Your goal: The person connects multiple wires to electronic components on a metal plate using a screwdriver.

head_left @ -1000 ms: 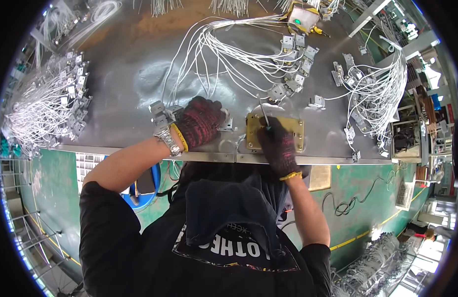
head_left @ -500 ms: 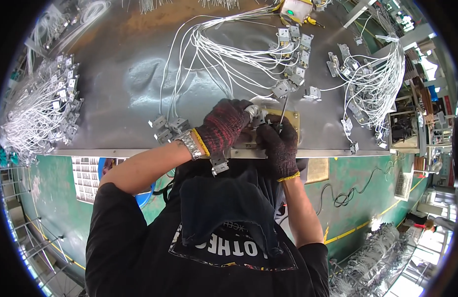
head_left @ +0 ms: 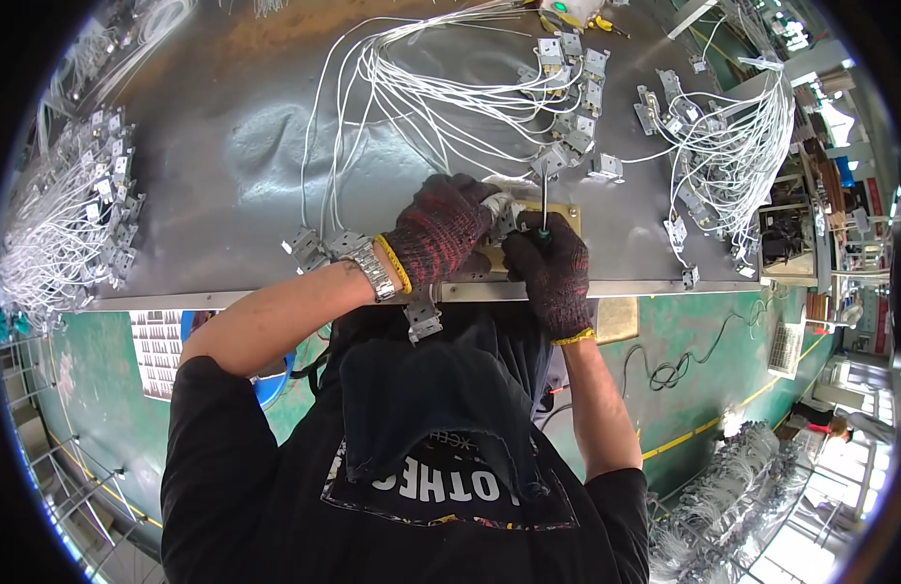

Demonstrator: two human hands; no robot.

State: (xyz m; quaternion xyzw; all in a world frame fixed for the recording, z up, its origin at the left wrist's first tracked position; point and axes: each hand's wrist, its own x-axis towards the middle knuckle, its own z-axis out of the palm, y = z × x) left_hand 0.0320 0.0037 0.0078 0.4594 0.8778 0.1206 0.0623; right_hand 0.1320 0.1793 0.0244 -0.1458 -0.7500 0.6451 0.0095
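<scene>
My left hand point(head_left: 437, 232), in a dark red and black knitted glove, is closed on a small metal fitting point(head_left: 506, 216) at the table's front edge. My right hand point(head_left: 551, 273), gloved the same way, is wrapped around a screwdriver point(head_left: 545, 195), its thin shaft pointing away from me. The fingers of both hands nearly meet over a brass-coloured plate point(head_left: 572, 216), which they partly cover. Another metal bracket point(head_left: 423, 319) hangs below my left wrist at the table edge. Several brackets point(head_left: 319, 248) on white wires lie left of that wrist.
White wires point(head_left: 382, 73) fan across the metal tabletop point(head_left: 207, 224) to a cluster of brackets point(head_left: 572, 127). More wired brackets are piled at the left point(head_left: 71, 214) and bundled at the right point(head_left: 733, 156). A black cable point(head_left: 669, 375) lies on the green floor.
The screwdriver shaft has swung from a rightward lean to nearly straight ahead. Both hands stay close together at the plate, and the whole view has shifted slightly.
</scene>
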